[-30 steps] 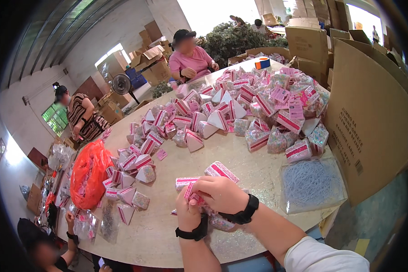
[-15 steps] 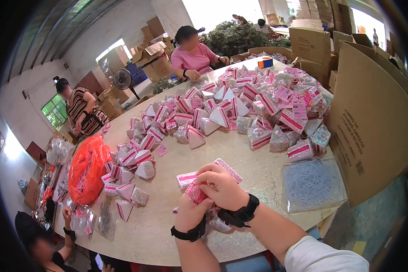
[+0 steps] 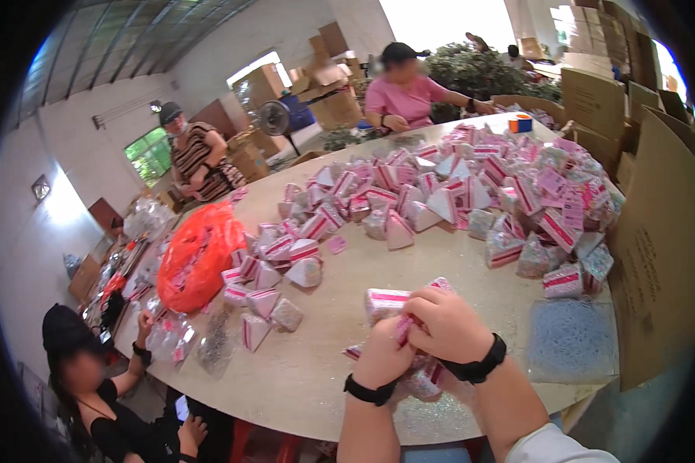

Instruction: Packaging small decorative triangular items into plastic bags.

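My left hand (image 3: pixel 380 356) and my right hand (image 3: pixel 453 328) meet above the near part of the table, fingers closed. Pinched between them is a small pink piece (image 3: pixel 403 329), mostly covered by my fingers, so its kind is unclear. A cake-slice-shaped pink and white wedge (image 3: pixel 386 303) in clear wrap lies just beyond my left hand. Another wedge (image 3: pixel 440 284) shows partly behind my right fingers. Below my wrists, more wrapped wedges (image 3: pixel 425 383) lie partly hidden by my forearms.
A big heap of wrapped wedges (image 3: pixel 440 202) covers the table's far side. At left are an orange-red plastic bag (image 3: pixel 201 258) and a seated person (image 3: pixel 104 409). A clear bag of pale shreds (image 3: pixel 571 339) and a tall carton (image 3: pixel 652 270) stand right. Two people are beyond the table.
The view has swung left, so the scene sits further right. My hands stay together, and less of the pink piece shows between them. The far person in pink has stretched an arm rightward.
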### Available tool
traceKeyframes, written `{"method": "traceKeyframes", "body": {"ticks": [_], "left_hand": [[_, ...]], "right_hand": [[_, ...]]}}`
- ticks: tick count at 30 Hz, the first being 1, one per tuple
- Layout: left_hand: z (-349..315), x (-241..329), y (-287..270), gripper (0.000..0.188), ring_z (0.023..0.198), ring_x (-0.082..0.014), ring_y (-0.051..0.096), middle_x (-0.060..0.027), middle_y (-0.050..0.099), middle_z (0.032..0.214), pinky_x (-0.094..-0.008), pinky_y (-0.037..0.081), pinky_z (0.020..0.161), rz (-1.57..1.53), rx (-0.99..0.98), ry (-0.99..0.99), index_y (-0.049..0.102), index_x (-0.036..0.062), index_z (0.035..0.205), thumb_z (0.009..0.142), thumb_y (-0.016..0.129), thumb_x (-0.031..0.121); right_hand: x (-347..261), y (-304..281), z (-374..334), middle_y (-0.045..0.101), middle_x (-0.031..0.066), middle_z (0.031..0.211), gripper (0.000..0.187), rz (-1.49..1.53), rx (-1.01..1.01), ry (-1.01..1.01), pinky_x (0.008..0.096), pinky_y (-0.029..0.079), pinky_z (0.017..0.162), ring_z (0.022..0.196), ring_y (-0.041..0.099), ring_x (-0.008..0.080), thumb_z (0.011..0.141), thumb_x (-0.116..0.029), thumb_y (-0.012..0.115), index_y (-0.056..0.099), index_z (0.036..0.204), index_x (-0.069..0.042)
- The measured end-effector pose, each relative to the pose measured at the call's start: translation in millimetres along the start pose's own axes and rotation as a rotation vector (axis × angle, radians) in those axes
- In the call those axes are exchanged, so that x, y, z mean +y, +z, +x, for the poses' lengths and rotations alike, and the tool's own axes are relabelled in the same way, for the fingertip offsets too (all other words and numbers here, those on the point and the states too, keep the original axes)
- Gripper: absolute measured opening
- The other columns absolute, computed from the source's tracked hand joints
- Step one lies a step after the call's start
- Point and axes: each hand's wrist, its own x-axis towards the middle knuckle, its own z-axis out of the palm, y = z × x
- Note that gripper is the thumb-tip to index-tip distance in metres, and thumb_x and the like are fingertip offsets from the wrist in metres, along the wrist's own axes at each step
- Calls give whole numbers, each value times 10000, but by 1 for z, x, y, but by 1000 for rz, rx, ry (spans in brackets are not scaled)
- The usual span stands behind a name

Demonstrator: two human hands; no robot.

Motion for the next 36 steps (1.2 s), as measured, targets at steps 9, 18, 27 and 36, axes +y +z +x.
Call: {"method": "traceKeyframes", "body": {"ticks": [9,18,27,36], "left_hand": [[-3,-10,1,355,870,-163,568,-83,588,970,-283,467,769,-473,36,-4,513,-19,1107,757,571,-45],[1,-17,12,283,908,-280,589,-158,611,967,-352,471,795,-38,180,89,549,-11,1064,783,521,-23],[7,-30,15,323,909,-161,559,-84,594,996,-310,464,771,-131,91,168,534,10,1117,802,599,45],[-1,-32,15,353,996,-172,554,-93,581,1086,-291,449,828,-535,207,-81,514,-30,1145,856,584,162]], "right_hand": [[-6,8,5,604,130,857,157,-8,99,-30,394,476,732,802,589,317,703,-94,610,577,837,-20],[-14,11,2,614,176,952,179,155,11,90,392,480,777,866,587,367,733,46,519,552,907,22],[-8,14,0,632,206,1004,211,52,24,181,449,405,935,894,608,357,738,6,515,589,935,-8],[-13,23,0,601,146,756,106,124,86,142,393,478,634,705,606,340,770,-55,527,563,858,-9]]}}
